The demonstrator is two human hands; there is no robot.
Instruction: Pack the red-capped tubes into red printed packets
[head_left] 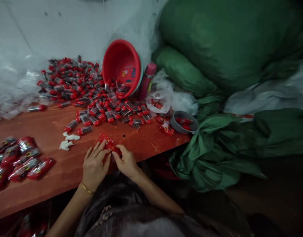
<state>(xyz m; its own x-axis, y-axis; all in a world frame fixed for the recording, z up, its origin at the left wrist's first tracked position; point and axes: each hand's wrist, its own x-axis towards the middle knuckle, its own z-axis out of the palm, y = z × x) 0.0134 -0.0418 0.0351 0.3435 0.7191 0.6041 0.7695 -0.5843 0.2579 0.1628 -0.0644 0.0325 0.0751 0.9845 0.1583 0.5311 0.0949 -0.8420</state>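
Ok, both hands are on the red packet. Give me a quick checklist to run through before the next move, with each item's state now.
1. Left hand on the red packet: ok, its fingers touch it.
2. Right hand gripping the packet: ok, thumb and fingers pinch the near end.
3. Packet fully closed: cannot tell, fingers cover part of it.
4. Tabletop free of scraps: not ok, white scraps lie left of the packet.
5. Red tub upright: not ok, tipped over, with small red-ended packs at its mouth.
6. Grey bowl upright: ok, with red items inside.
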